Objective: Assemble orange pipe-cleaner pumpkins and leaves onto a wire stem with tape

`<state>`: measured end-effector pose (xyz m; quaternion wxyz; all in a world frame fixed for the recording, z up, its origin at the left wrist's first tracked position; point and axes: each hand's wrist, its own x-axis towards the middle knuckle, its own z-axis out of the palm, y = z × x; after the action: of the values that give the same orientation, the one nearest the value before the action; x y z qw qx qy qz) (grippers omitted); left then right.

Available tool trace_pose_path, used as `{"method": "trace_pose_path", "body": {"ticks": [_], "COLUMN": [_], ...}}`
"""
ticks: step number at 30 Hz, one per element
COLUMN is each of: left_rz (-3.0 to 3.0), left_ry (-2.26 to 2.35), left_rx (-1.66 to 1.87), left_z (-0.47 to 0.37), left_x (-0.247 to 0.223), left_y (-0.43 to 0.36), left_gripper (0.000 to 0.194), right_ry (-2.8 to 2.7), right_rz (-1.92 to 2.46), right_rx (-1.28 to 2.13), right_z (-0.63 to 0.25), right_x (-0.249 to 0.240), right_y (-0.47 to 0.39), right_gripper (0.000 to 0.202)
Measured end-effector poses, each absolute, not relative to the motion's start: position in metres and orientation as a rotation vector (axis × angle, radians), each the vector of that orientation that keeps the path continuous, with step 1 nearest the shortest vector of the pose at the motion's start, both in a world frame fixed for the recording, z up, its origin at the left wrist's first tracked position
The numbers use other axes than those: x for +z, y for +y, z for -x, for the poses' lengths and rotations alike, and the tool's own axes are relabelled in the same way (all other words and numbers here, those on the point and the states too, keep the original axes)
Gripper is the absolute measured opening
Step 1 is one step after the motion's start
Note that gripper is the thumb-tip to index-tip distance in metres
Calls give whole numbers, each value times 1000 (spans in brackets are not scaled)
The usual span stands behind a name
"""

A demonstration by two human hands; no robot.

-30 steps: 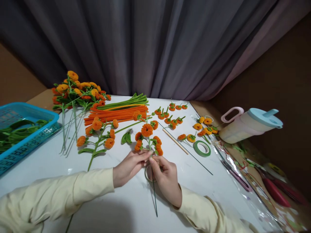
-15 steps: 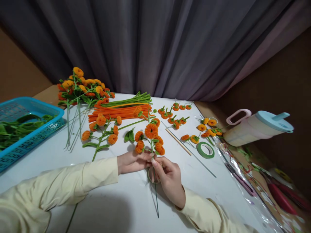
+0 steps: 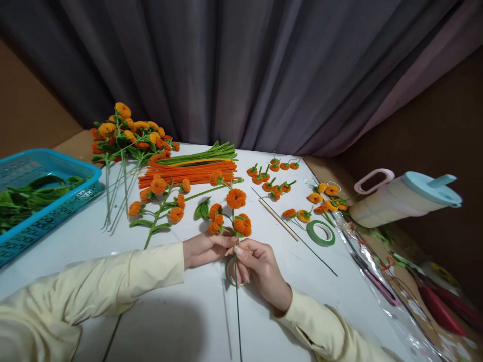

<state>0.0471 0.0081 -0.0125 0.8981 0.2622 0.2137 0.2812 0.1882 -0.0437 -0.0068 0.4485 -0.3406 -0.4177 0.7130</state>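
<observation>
My left hand (image 3: 209,247) is closed, with thumb and finger pinching an orange pipe-cleaner flower stem (image 3: 237,291) just below its blooms. Several orange fuzzy flowers (image 3: 236,198) stand up above the fingers. My right hand (image 3: 262,269) is also closed, its thumb and forefinger pressed at the same spot on the stem. A tape roll (image 3: 228,274) shows as a pale ring around its curled lower fingers; most of it is hidden. The dark green wire end of the stem runs down toward the bottom edge. Left of the blooms lies a small green leaf pair (image 3: 203,208).
A finished-looking orange spray (image 3: 160,213) lies left. Behind are orange pipe cleaners (image 3: 184,173), green pipe cleaners (image 3: 215,152) and a flower bunch (image 3: 132,133). A blue basket (image 3: 49,213) holds leaves. At right are green tape (image 3: 320,234), a wooden stick (image 3: 279,219), a tumbler (image 3: 400,201) and pliers (image 3: 439,309).
The flower stem has turned between my fingers: its blooms sit differently, and the wire end points more straight down. Both hands stay pinched at the stem.
</observation>
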Motion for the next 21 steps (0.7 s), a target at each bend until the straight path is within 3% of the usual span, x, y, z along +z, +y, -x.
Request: {"method": "trace_pose_path", "body": {"ticks": [21], "left_rz": [-684], "left_ry": [415], "left_rx": [535], "left_z": [-45], "left_x": [-2], "left_y": [-1], "left_gripper": [21], "right_ry": [-1049], "right_rz": [524], "right_rx": [2304], "right_z": [-198], "right_x": [-10], "right_y": [-28], "right_gripper": [31]}}
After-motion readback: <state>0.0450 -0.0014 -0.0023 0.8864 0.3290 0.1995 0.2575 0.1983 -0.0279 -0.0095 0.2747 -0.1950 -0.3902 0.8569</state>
